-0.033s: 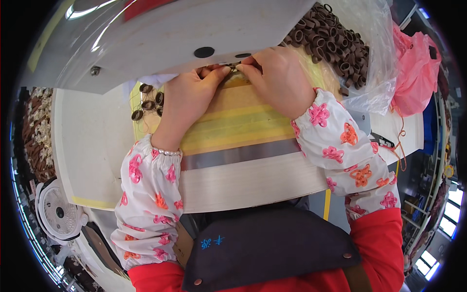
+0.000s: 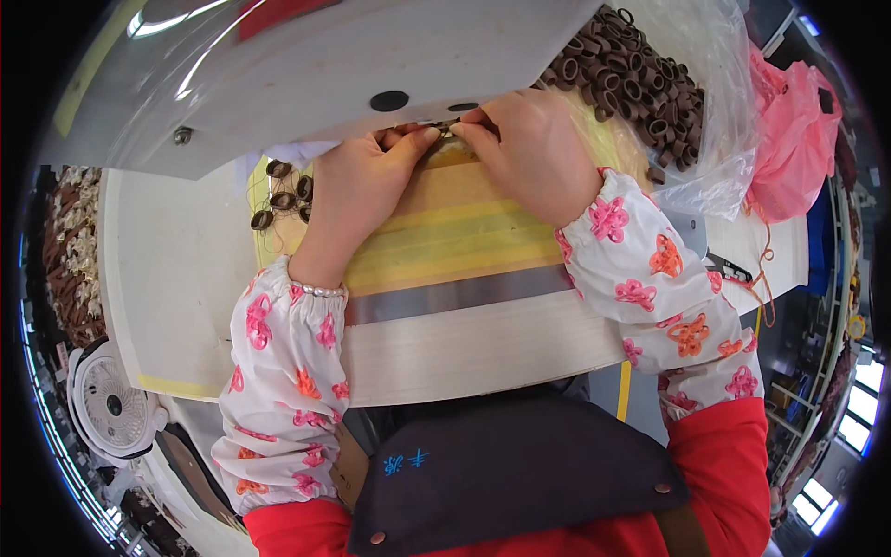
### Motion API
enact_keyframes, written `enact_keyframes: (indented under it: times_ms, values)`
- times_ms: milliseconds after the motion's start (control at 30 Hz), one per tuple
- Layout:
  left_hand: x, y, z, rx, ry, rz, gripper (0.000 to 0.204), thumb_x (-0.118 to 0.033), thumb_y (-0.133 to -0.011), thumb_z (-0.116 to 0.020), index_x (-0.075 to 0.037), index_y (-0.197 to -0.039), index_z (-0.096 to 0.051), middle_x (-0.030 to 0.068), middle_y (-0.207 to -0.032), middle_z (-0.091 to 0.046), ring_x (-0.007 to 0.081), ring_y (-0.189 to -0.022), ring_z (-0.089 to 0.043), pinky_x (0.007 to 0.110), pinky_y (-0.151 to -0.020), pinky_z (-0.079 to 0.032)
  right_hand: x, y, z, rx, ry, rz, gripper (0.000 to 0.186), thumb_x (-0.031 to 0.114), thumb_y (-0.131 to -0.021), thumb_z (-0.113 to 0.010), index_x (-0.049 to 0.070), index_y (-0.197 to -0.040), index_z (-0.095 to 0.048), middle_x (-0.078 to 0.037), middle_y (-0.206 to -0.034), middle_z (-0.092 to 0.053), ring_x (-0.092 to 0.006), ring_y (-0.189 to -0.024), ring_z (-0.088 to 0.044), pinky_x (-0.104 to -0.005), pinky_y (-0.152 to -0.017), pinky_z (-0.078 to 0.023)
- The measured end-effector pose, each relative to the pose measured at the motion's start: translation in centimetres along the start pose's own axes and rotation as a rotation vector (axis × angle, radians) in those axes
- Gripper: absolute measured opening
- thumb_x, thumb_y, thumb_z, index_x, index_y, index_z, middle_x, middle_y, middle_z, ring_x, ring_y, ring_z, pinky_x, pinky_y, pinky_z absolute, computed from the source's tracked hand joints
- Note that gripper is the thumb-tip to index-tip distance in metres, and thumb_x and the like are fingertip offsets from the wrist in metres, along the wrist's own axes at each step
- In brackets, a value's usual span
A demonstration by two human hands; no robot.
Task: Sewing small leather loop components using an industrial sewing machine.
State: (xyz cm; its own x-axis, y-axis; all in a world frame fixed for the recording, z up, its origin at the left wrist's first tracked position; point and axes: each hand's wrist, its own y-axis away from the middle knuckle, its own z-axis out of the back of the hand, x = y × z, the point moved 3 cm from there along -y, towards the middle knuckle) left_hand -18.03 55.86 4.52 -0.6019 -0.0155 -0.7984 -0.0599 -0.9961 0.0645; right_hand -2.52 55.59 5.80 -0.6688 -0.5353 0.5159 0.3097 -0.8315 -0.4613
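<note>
Both my hands meet under the front edge of a grey sewing machine head (image 2: 306, 111), fingertips almost touching. My left hand (image 2: 357, 181) is closed in a pinch, thumb against the fingers. Opposite it, my right hand (image 2: 534, 153) pinches too. A sliver of something small and dark shows between the fingertips, mostly covered by the fingers and the machine, so I cannot tell what it is. Beside my left wrist lie several brown rings (image 2: 282, 200) with loose threads. A heap of similar brown loops (image 2: 640, 88) sits beyond my right hand.
Yellow and tan tape (image 2: 455, 237) covers the work surface below my hands. Right of the loops are a clear plastic bag (image 2: 726, 176) and a pink bag (image 2: 789, 139). A black-handled tool (image 2: 729, 268) lies by my right sleeve. A white fan (image 2: 113, 401) stands at lower left.
</note>
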Motion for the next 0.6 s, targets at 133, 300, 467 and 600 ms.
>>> enact_keyframes:
  times_ms: [133, 300, 467, 600]
  values:
    - [-0.9, 0.2, 0.2, 0.011, -0.035, 0.032, 0.029, -0.032, -0.076, -0.067, -0.003, -0.072, -0.064, -0.0047, -0.059, -0.054, 0.0022, -0.055, -0.043, 0.020, -0.054, -0.037, -0.1, -0.2, 0.1, 0.020, 0.055, -0.006, 0.016, 0.007, -0.071, -0.063, -0.002, -0.076, -0.050, -0.017, -0.064, -0.056, -0.0343, -0.064, -0.057, -0.0407, -0.055, -0.046]
    - [0.7, -0.2, 0.1, -0.018, 0.000, 0.024, 0.030, -0.033, -0.076, -0.064, -0.003, -0.076, -0.063, -0.0013, -0.060, -0.058, 0.0073, -0.056, -0.051, 0.022, -0.056, -0.041, -0.2, -0.5, -0.2, 0.018, 0.066, -0.013, 0.014, 0.011, -0.070, -0.063, -0.003, -0.071, -0.060, -0.016, -0.065, -0.059, -0.0319, -0.060, -0.056, -0.0369, -0.057, -0.045]
    - [0.3, -0.4, 0.1, 0.009, -0.017, 0.010, 0.030, -0.033, -0.076, -0.063, -0.003, -0.078, -0.064, -0.0008, -0.060, -0.059, 0.0083, -0.055, -0.053, 0.023, -0.056, -0.042, -0.4, -0.4, 0.0, 0.012, 0.007, -0.042, 0.015, 0.010, -0.070, -0.063, -0.003, -0.072, -0.056, -0.017, -0.064, -0.057, -0.0322, -0.061, -0.057, -0.0375, -0.056, -0.045]
    - [1.0, -0.2, 0.1, -0.032, 0.028, 0.028, 0.029, -0.031, -0.076, -0.063, -0.002, -0.078, -0.064, -0.0006, -0.059, -0.058, 0.0067, -0.054, -0.051, 0.022, -0.055, -0.041, -0.3, -0.5, -0.4, 0.023, -0.008, -0.043, 0.015, 0.009, -0.070, -0.063, -0.002, -0.070, -0.054, -0.016, -0.063, -0.056, -0.0316, -0.059, -0.056, -0.0371, -0.054, -0.044]
